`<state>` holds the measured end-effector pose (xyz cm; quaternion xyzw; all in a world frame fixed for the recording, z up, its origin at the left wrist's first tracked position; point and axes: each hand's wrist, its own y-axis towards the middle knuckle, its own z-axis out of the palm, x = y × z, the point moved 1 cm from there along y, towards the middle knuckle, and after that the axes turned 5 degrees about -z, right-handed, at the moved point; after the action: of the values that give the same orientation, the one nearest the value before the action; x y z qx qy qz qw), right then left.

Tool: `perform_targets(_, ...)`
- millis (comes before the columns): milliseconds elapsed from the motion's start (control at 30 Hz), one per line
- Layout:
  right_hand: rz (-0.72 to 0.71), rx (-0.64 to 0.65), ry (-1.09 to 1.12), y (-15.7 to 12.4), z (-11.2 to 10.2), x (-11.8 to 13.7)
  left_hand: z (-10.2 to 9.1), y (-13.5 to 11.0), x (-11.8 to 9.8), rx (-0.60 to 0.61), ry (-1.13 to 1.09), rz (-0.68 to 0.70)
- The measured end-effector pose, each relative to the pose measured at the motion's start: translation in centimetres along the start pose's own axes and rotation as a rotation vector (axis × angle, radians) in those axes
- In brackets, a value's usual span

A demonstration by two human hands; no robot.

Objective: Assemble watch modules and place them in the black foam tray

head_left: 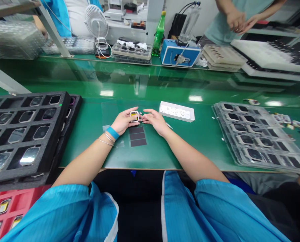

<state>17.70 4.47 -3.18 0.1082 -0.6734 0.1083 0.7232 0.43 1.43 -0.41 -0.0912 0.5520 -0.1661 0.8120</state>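
My left hand [122, 121] is closed on a small square watch-like case [134, 116] with a yellow inside, held just above the green bench. My right hand [153, 120] reaches in from the right, its fingertips pinched at the case's right edge; what they hold, if anything, is too small to see. Directly below the hands lies a dark strip of small rectangular pads [138, 136] on a clear sheet. A shallow white box [177, 111] with small white bits sits just right of my right hand.
A black foam tray [51, 141] of screen parts fills the left; a red tray [16, 201] lies below it. Clear blister trays [286, 158] of dark parts lie at right. Across the bench stand a fan [96, 20], a green bottle [159, 32], a blue box [180, 52] and another person's hands [238, 22].
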Motion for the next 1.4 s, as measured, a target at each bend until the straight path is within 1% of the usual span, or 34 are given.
perform_targets(167, -0.008, 0.014, 0.008, -0.01, -0.01, 0.09, -0.12, 0.02, -0.14, -0.062, 0.024, -0.013)
perform_targets(533, -0.012, 0.017, 0.006, 0.08, 0.03, 0.04, 0.04, -0.11, -0.3, -0.103, 0.02, 0.006)
perform_targets(1400, -0.024, 0.008, -0.028, -0.12, -0.07, 0.08, 0.05, -0.06, -0.36, -0.107, 0.03, 0.004)
